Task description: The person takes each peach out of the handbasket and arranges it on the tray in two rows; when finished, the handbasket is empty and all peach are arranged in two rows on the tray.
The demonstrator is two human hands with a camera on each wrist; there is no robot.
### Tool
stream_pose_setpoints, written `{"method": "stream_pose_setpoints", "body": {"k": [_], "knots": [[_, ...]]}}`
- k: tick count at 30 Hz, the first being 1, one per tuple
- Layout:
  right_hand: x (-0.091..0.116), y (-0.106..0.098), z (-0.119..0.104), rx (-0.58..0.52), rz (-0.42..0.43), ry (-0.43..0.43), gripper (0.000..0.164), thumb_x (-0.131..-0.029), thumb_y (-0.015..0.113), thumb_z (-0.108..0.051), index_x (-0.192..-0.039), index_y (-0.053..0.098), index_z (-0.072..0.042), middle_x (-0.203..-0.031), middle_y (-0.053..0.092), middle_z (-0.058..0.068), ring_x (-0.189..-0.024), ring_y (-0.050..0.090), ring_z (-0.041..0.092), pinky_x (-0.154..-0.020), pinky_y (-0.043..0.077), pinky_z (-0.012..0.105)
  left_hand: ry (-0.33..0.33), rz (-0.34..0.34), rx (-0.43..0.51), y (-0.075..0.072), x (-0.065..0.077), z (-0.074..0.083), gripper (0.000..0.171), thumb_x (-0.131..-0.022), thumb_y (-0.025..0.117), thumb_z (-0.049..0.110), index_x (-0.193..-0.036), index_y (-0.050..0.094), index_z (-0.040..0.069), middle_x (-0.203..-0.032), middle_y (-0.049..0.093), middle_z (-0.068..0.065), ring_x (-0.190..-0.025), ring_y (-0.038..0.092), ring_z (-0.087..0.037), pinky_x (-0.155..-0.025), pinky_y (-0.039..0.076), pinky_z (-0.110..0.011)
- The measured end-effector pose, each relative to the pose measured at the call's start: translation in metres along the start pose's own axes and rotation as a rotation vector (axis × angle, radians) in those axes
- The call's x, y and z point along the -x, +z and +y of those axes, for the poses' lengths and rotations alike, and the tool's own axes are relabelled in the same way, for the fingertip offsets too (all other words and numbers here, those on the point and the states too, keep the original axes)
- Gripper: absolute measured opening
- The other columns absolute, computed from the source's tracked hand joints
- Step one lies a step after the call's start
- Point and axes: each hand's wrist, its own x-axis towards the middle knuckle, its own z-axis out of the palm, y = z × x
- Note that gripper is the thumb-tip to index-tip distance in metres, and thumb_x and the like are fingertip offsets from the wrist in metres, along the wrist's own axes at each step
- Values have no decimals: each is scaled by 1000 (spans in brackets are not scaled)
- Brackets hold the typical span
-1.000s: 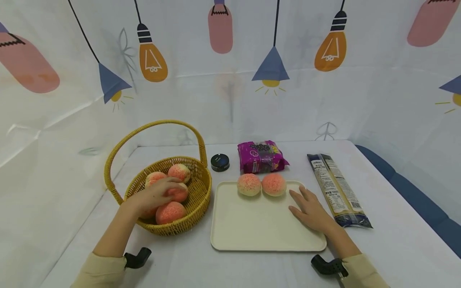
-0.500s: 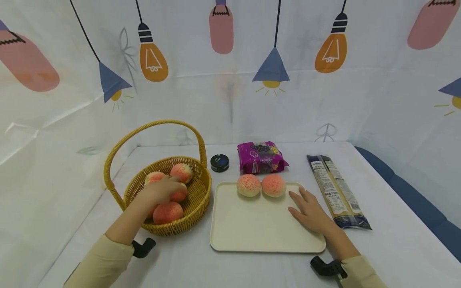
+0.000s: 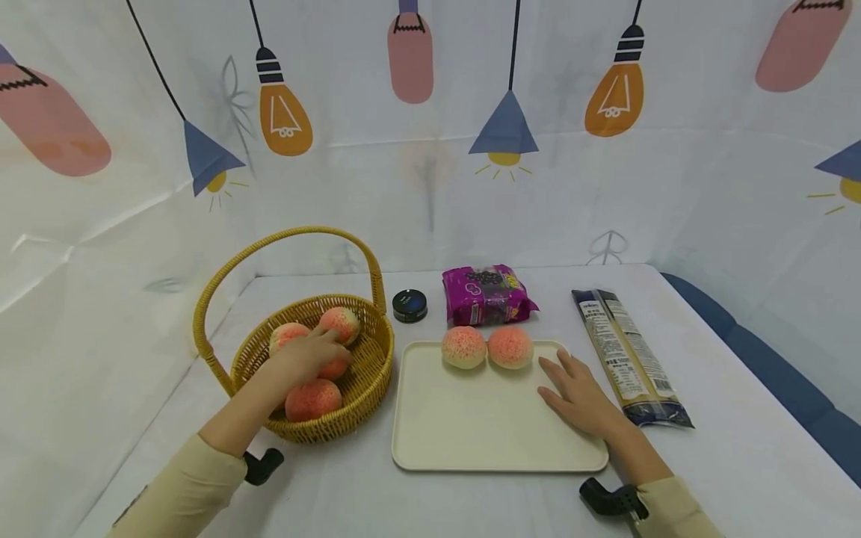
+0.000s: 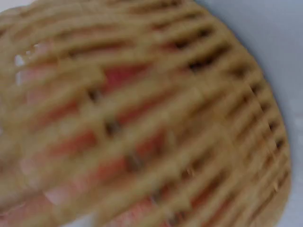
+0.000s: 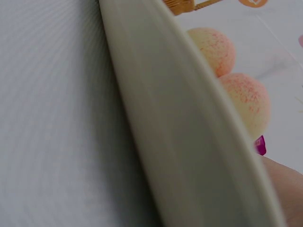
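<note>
Your left hand (image 3: 303, 360) is down in the basket (image 3: 378, 385) over a peach (image 3: 336, 368), though I can't tell if those fingers have it pinched. Your right hand (image 3: 580, 397) has its fingers spread at the tray's (image 3: 484, 426) right side, probably steadying it, while two peaches (image 3: 464, 347) sit far back, maybe leaving room.

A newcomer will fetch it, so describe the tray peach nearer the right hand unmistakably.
Right of the wicker basket lies a cream tray. At its far edge, the peach nearer the right hand sits beside one other. From the head view it looks more evenly pink; that neighbour is paler, with distinct speckles.
</note>
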Motion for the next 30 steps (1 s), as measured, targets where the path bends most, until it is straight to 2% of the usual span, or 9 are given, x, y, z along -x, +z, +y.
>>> {"method": "stream_pose_setpoints", "body": {"k": [4, 8, 10, 11, 15, 19, 21, 25, 30], "knots": [[0, -1, 0, 6, 5, -10, 53, -91, 55, -31, -134, 43, -2, -139, 23, 36, -124, 22, 53, -96, 21, 64, 72, 35, 4, 3, 5, -7, 31, -90, 52, 4, -108, 64, 26, -120, 50, -3, -117, 40, -28, -82, 44, -43], [0, -2, 0, 0, 3, -6, 54, -91, 54, -33, -134, 42, -2, -139, 22, 36, -124, 21, 54, -95, 21, 65, 87, 27, 69, 7, 8, -15, 39, -91, 46, -2, -115, 61, 26, -129, 48, -4, -123, 37, -32, -93, 36, -50], [-1, -2, 0, -9, 0, 1, 54, -92, 54, -33, -134, 42, -2, -139, 21, 36, -125, 20, 53, -95, 20, 65, 95, 14, 77, 8, 8, -18, 48, -85, 48, -10, -116, 61, 24, -130, 47, -5, -124, 37, -33, -96, 34, -51], [-1, -2, 0, -11, 0, 0, 54, -91, 54, -33, -134, 42, -2, -139, 21, 36, -124, 20, 54, -95, 20, 66, 62, -5, 143, 8, 8, -20, 49, -84, 49, -10, -116, 61, 25, -129, 47, -3, -123, 37, -31, -95, 34, -50], [0, -1, 0, -16, -9, 4, 54, -91, 54, -33, -135, 42, -2, -140, 20, 36, -125, 20, 53, -96, 20, 65, 76, -33, 177, 8, 6, -25, 61, -71, 54, -17, -113, 62, 26, -121, 48, 5, -114, 42, -25, -92, 37, -45], [-1, -1, 1, -14, -12, -7, 54, -91, 54, -32, -134, 42, -2, -140, 21, 36, -125, 20, 53, -96, 20, 65, 136, -43, 214, 7, 6, -30, 60, -71, 57, -16, -115, 61, 24, -120, 49, 5, -110, 43, -21, -91, 36, -43], [-1, -1, 0, -14, -7, -9, 54, -91, 54, -32, -134, 43, -2, -140, 21, 36, -125, 21, 53, -96, 20, 65, 159, -44, 257, 7, 7, -33, 57, -72, 57, -15, -117, 60, 20, -122, 49, 2, -112, 43, -22, -93, 36, -44], [-1, -2, -1, -7, 0, -7, 53, -91, 54, -32, -134, 43, -2, -139, 21, 36, -124, 21, 53, -96, 20, 65, 178, -39, 275, 6, 6, -38, 51, -76, 58, -10, -120, 58, 14, -125, 51, -3, -123, 38, -29, -99, 30, -49], [0, -2, -1, -3, 0, -6, 54, -91, 54, -32, -134, 43, -1, -139, 22, 36, -124, 21, 53, -95, 21, 65, 190, -12, 254, 0, 7, -39, 45, -79, 65, 1, -121, 57, 15, -120, 54, 0, -114, 46, -27, -92, 38, -46]]}}
